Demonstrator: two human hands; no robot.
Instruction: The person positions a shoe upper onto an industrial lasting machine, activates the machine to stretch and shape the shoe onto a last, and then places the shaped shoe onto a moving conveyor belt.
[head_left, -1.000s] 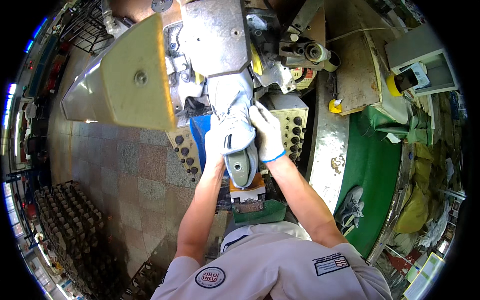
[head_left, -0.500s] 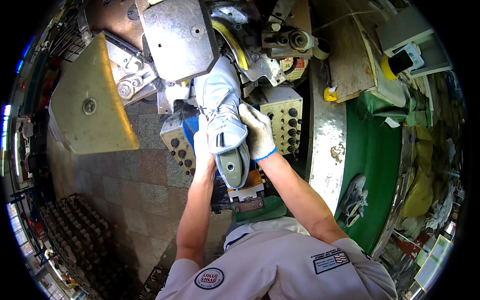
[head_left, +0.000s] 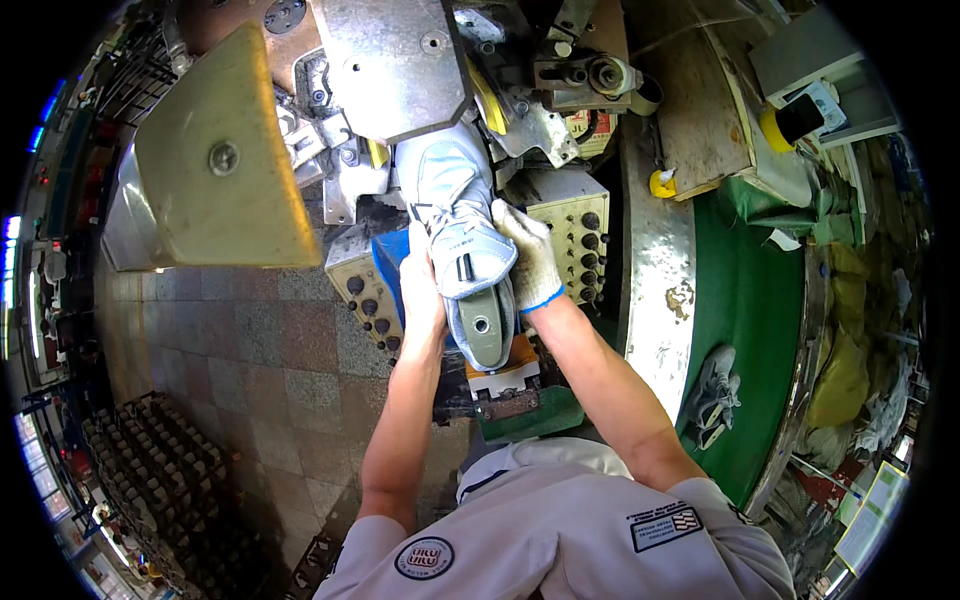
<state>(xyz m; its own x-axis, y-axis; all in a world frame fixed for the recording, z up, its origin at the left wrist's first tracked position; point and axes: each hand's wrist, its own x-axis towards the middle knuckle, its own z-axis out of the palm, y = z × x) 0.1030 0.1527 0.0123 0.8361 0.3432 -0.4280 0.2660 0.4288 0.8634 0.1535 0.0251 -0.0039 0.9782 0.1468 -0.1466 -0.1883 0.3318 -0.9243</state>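
A light grey-blue sneaker upper (head_left: 455, 205), laced and fitted over a grey-green shoe last (head_left: 484, 328) with a round hole in its top, points away from me. Its toe end reaches under a thick metal plate (head_left: 395, 65) of the machine, where it is hidden. My left hand (head_left: 422, 285) lies closed along the left side of the upper. On the other side my right hand (head_left: 527, 258), in a white knit glove with a blue cuff, grips the upper near the ankle. The fingertips of both hands are partly hidden by the shoe.
A big yellowish machine guard (head_left: 220, 160) stands at the left. Knobbed control boxes (head_left: 575, 235) flank the shoe. A pair of grey sneakers (head_left: 713, 395) rests on the green surface (head_left: 745, 310) at right. A rack (head_left: 160, 470) stands lower left.
The whole view has shifted a little, with the yellowish guard, metal plate and shoe appearing farther right. Both hands keep their hold on the upper.
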